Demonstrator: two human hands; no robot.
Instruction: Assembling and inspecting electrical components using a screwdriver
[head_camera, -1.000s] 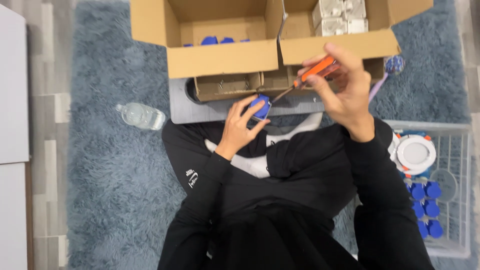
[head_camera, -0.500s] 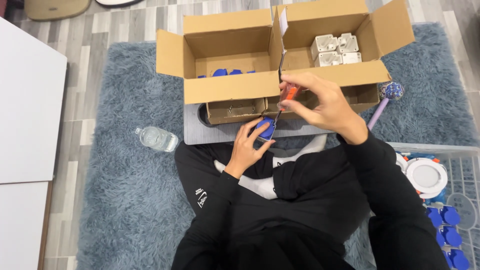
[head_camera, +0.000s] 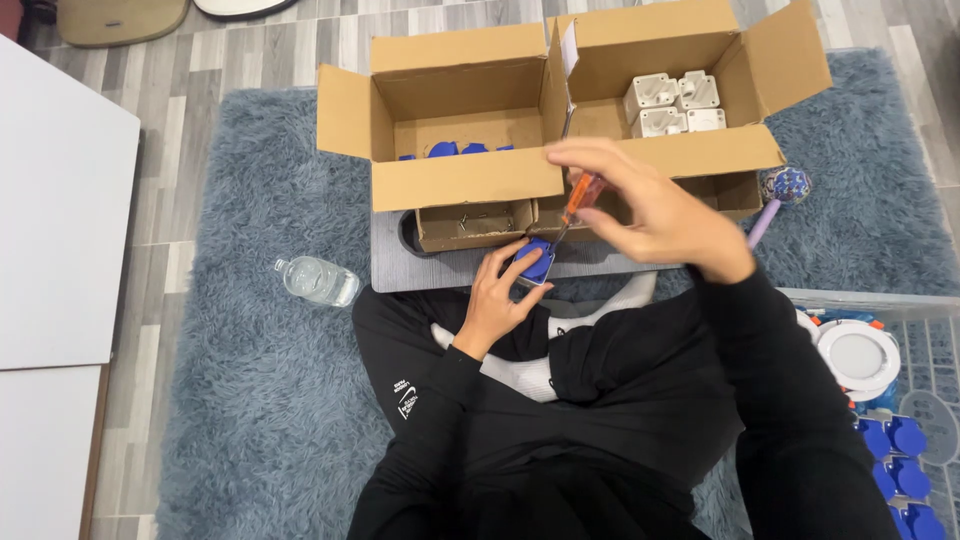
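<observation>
Driving a screwdriver into a blue part, seated on a rug

Holding: left hand (head_camera: 497, 300) has its fingers (head_camera: 512, 262) wrapped round a small blue part (head_camera: 537, 263), pinning it at the near edge of a grey tray (head_camera: 392, 262). Part sits just in front of the person's lap, below the cardboard boxes.

Right hand (head_camera: 655, 215) is closed on a screwdriver (head_camera: 577, 203) with an orange handle. Fingers curled tight about the handle; the shaft slants down and left, the tip touching the top of the blue part.

Around:
- Left box (head_camera: 455, 185), flaps open, blue parts (head_camera: 455, 149) showing at its back wall.
- Right box (head_camera: 700, 150), touching the left one, holds white square housings (head_camera: 672, 103).
- Two shallow cardboard trays on the grey tray, under the box flaps; small metal bits lie in the left one (head_camera: 470, 222).
- Water bottle (head_camera: 317, 280) lying on its side on the grey rug (head_camera: 250, 380), left of the legs.
- Wire basket (head_camera: 925, 330) at right holds a round white fitting (head_camera: 858, 358) and more blue pieces (head_camera: 895, 450).
- Purple-handled wand with a speckled ball end (head_camera: 783, 187) on the rug, just right of the boxes.
- White panel (head_camera: 60, 220) at far left, on the wood floor.

Person sits cross-legged, black sleeves and trousers, white socks.
</observation>
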